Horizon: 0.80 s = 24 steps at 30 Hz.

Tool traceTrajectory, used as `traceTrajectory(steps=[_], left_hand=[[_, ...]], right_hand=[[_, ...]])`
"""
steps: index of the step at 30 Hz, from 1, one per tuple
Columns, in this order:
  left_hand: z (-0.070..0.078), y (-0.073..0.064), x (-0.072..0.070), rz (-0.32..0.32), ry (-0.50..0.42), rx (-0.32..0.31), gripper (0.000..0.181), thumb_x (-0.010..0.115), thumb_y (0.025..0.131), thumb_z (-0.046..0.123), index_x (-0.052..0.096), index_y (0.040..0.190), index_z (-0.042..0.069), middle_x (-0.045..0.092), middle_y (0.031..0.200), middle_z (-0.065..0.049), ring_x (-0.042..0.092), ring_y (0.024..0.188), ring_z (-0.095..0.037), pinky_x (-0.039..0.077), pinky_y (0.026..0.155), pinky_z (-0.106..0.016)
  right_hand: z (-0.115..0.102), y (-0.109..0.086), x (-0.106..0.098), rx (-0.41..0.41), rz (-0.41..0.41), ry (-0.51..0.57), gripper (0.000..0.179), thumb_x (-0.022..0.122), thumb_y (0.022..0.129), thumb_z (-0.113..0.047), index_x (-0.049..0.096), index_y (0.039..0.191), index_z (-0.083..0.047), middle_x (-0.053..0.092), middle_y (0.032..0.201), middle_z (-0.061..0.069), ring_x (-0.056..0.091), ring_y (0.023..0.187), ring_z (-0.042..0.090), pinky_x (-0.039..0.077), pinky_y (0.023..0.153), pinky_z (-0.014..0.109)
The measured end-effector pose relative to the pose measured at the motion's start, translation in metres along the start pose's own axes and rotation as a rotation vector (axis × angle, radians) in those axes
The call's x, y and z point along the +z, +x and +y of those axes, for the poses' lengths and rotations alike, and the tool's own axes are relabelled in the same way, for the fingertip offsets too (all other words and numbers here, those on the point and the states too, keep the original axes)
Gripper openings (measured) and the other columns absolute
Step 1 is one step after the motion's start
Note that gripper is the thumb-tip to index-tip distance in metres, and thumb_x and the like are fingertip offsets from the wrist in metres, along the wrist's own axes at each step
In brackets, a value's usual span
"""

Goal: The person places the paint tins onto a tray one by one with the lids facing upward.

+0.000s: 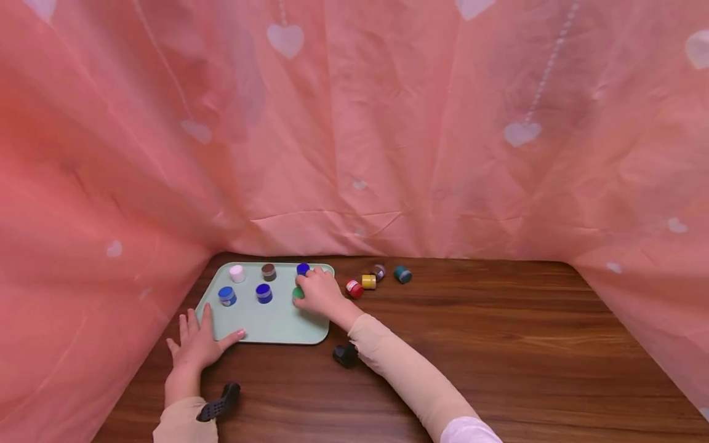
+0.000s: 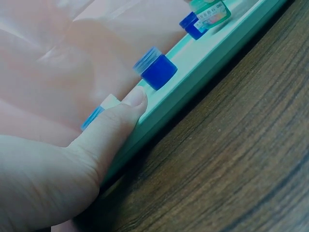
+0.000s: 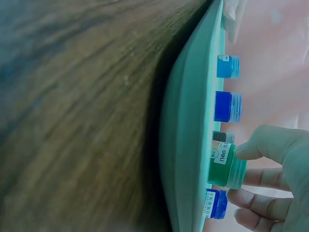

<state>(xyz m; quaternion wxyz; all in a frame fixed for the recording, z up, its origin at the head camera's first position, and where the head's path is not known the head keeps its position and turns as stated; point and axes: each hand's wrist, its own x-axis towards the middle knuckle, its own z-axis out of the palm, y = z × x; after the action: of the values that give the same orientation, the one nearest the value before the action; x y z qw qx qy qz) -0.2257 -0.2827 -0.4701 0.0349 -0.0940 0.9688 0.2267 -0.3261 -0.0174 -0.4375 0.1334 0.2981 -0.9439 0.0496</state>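
Note:
A pale green tray (image 1: 266,323) lies on the wooden table with small paint jars on it. My right hand (image 1: 324,294) reaches over its right side and pinches a green paint jar (image 3: 221,169) by the lid, thumb on one side and fingers on the other. Just behind stands a dark blue jar (image 1: 302,269), close to the fingers. My left hand (image 1: 196,344) rests at the tray's front left corner, fingers spread, its thumb (image 2: 135,96) on the rim. Also on the tray are a pink jar (image 1: 237,274), a brown jar (image 1: 268,272), a lighter blue jar (image 1: 227,296) and another dark blue jar (image 1: 264,293).
Right of the tray, a red jar (image 1: 354,288), a yellow jar (image 1: 368,282), a dark purplish jar (image 1: 379,271) and a teal jar (image 1: 403,274) lie on the table. A pink curtain (image 1: 388,154) with hearts hangs behind and along both sides.

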Motion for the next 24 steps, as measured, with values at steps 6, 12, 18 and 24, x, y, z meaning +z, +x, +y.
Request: traceTrajectory(steps=[6,12,18,24], left_hand=[[0.001,-0.002,0.004,-0.016,0.011,-0.015,0.127,0.059,0.076,0.077,-0.002,0.154,-0.003,-0.014,0.153,-0.040,-0.017,0.143,-0.056,-0.009,0.103,-0.081],[-0.001,-0.003,0.001,0.005,0.006,-0.005,0.127,0.060,0.076,0.076,-0.002,0.154,-0.003,-0.014,0.153,-0.041,-0.017,0.142,-0.057,-0.010,0.102,-0.081],[-0.002,-0.005,-0.003,0.007,0.005,-0.002,0.127,0.060,0.077,0.076,-0.003,0.154,-0.003,-0.015,0.152,-0.041,-0.018,0.142,-0.056,-0.010,0.101,-0.081],[0.001,-0.003,-0.001,0.001,0.002,0.005,0.127,0.059,0.077,0.076,-0.003,0.154,-0.003,-0.015,0.152,-0.041,-0.019,0.142,-0.056,-0.009,0.102,-0.081]], right_hand=[[0.001,0.001,0.003,0.008,-0.006,0.009,0.025,0.070,0.082,-0.040,0.067,0.096,-0.020,0.069,0.097,0.000,0.058,0.092,0.021,0.047,0.076,0.034],[-0.001,0.006,0.005,0.006,-0.005,0.028,0.024,0.069,0.082,-0.038,0.068,0.097,-0.019,0.070,0.098,-0.001,0.059,0.093,0.021,0.048,0.077,0.034],[-0.004,0.009,0.005,0.006,-0.009,0.019,0.023,0.068,0.082,-0.037,0.069,0.098,-0.020,0.070,0.098,-0.002,0.058,0.091,0.020,0.048,0.075,0.034],[-0.001,0.008,0.004,0.030,-0.022,0.020,0.024,0.068,0.083,-0.038,0.069,0.100,-0.020,0.070,0.100,-0.002,0.058,0.093,0.020,0.048,0.077,0.034]])
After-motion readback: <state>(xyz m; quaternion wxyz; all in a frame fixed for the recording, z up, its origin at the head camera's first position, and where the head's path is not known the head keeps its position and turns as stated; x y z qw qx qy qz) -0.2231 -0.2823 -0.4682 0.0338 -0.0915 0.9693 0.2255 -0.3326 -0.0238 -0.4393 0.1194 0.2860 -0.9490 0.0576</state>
